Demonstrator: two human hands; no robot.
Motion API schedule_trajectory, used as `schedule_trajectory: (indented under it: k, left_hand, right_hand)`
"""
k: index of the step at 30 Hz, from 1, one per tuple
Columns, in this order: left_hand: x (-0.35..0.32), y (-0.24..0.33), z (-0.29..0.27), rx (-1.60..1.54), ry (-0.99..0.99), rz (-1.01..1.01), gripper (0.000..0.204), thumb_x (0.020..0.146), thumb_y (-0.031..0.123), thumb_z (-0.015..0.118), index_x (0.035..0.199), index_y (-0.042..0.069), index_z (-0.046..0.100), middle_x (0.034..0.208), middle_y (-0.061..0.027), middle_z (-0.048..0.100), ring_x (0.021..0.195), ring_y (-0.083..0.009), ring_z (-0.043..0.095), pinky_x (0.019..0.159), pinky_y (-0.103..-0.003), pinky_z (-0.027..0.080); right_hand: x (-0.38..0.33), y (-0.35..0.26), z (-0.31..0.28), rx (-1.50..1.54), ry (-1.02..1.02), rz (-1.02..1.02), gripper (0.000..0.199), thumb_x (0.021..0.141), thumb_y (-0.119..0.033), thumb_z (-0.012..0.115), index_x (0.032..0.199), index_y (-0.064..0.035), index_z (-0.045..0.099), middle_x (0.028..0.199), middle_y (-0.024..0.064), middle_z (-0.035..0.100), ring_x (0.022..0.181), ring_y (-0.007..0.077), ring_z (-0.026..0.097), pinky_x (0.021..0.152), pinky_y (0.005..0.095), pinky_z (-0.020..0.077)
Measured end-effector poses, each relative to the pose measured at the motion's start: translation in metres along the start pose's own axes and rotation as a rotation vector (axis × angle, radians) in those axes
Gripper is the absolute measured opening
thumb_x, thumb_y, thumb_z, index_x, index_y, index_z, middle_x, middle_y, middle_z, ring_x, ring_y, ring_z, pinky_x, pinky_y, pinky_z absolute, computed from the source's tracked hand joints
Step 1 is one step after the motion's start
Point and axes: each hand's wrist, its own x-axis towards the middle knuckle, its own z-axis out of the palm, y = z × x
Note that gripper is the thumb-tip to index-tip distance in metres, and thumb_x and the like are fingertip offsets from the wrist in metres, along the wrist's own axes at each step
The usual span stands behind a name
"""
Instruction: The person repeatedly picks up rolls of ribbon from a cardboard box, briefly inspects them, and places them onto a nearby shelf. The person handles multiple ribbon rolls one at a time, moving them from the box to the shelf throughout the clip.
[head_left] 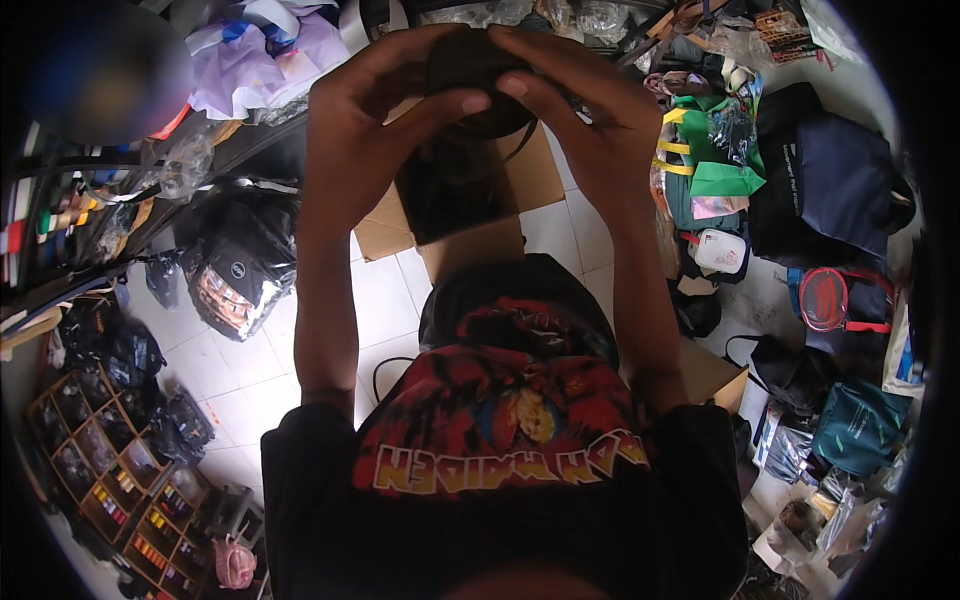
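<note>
Two bare hands raised at the top of the view; the left hand (pixel 375 88) and the right hand (pixel 595 100) hold a dark, rounded object (pixel 478 68) between them; their fingers are part-curled round its sides, thumbs lying on its near face with tips close together, other fingertips partly hidden; the object is matte, too shadowed to tell its material; a thin dark cord (pixel 521 143) hangs just below it; behind stands an open brown cardboard box (pixel 537 177), flaps spread, dark inside, on a floor (pixel 235 375) of pale square tiles; to the left, a black bag in glossy clear plastic (pixel 235 262) and a wooden rack (pixel 118 487) of square compartments; to the right, a large black-and-navy bag (pixel 825 190) and a teal bag (pixel 860 427)
</note>
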Motion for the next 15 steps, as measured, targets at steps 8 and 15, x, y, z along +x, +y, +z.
schedule_trajectory:
  k: [8,15]
  left_hand:
    - [-0.001,0.008,0.076,-0.452,0.406,0.05,0.044,0.084,0.0,0.076,0.123,-0.007,0.058,0.113,-0.0139,0.069,0.103,-0.0171,0.066,0.09,-0.03,0.053]
    - [0.004,0.014,0.097,-0.145,0.116,-0.155,0.049,0.084,0.007,0.078,0.125,-0.007,0.055,0.111,-0.0141,0.068,0.099,-0.0177,0.067,0.086,-0.029,0.054]
  right_hand:
    - [-0.008,-0.013,0.003,0.146,0.437,0.163,0.03,0.095,-0.012,0.067,0.121,0.0018,0.067,0.114,0.0136,0.071,0.101,0.014,0.065,0.091,0.0252,0.0498]
    - [-0.012,-0.008,-0.074,0.204,0.043,0.278,0.024,0.096,-0.013,0.064,0.116,-0.0016,0.071,0.109,0.0102,0.071,0.1,0.0148,0.064,0.089,0.0269,0.0494]
